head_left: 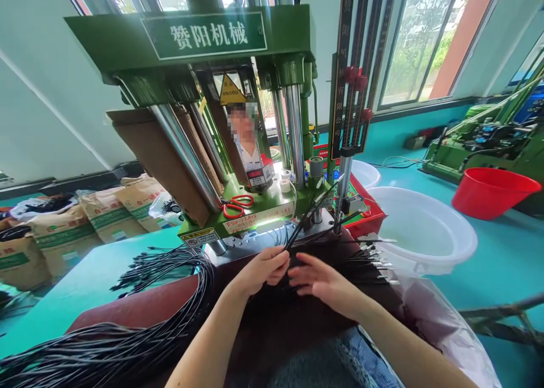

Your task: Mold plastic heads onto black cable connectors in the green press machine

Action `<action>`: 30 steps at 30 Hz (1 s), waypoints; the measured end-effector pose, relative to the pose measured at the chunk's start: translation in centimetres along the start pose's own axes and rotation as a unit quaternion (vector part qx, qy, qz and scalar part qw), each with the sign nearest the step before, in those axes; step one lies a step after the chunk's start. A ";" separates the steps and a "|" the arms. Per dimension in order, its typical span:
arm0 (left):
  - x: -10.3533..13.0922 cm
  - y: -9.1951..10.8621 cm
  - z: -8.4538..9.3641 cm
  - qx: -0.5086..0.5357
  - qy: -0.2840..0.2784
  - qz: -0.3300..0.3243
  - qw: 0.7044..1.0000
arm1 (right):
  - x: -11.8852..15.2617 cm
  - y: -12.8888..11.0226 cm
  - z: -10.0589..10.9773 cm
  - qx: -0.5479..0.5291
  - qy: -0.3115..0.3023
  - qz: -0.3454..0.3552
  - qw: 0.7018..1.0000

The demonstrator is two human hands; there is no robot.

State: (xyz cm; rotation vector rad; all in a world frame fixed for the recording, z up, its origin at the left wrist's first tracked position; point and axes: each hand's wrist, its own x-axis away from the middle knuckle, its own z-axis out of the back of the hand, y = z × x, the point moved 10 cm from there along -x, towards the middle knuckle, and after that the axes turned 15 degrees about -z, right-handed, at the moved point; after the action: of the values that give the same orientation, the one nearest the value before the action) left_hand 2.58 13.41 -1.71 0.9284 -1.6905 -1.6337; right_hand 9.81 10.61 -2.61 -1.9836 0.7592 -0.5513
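Black cables (302,225) stick up and to the right out of my left hand (266,269), whose fingers are closed round them. Just to the right, my right hand (325,286) has its fingers apart and grips nothing. Beyond it, more black cables with pale tips (374,263) lie on the dark work surface (297,314). A large bundle of black cables (140,342) curves along the left side, its ends (159,263) spread over the green table. Behind my hands stands a green press machine (187,42) with metal columns.
Red-handled scissors (238,205) lie on the machine's ledge. A cardboard sheet (161,161) leans by its left column. Paper sacks (63,235) stand at left. White tubs (425,229) and a red bucket (488,192) are at right. A plastic bag (446,320) hangs at the near right.
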 end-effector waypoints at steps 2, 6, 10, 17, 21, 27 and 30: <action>0.9 -1.1 -1.5 0.065 -0.019 0.038 0.997 | -1.3 -2.7 0.7 -0.105 -0.004 0.082 0.991; 3.7 -4.3 -4.1 0.148 0.000 0.093 0.985 | -2.0 -6.1 1.2 -0.127 0.017 0.126 0.984; 7.4 -7.7 -4.9 0.142 0.051 0.109 0.982 | -1.9 -4.3 0.2 0.000 0.044 0.061 0.997; 7.7 -6.9 -8.5 0.208 0.034 0.040 0.977 | -0.4 3.1 -4.0 0.136 -0.021 -0.027 0.990; 5.4 -7.9 -8.8 0.313 0.167 -0.023 0.935 | 0.0 5.1 -2.3 0.074 -0.004 -0.085 0.994; 4.7 -9.6 -10.6 0.244 0.167 0.018 0.955 | 0.5 -2.9 2.1 -0.067 0.033 0.018 0.997; 4.4 -8.9 -10.6 0.237 0.160 0.031 0.958 | 0.2 -4.7 2.7 0.078 0.071 -0.016 0.994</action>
State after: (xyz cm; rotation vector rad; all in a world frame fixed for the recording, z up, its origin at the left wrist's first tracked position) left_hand 9.35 3.76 -10.22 1.2732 -1.8829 -0.9785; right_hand 13.11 13.94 0.22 -1.8294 0.7490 -0.7555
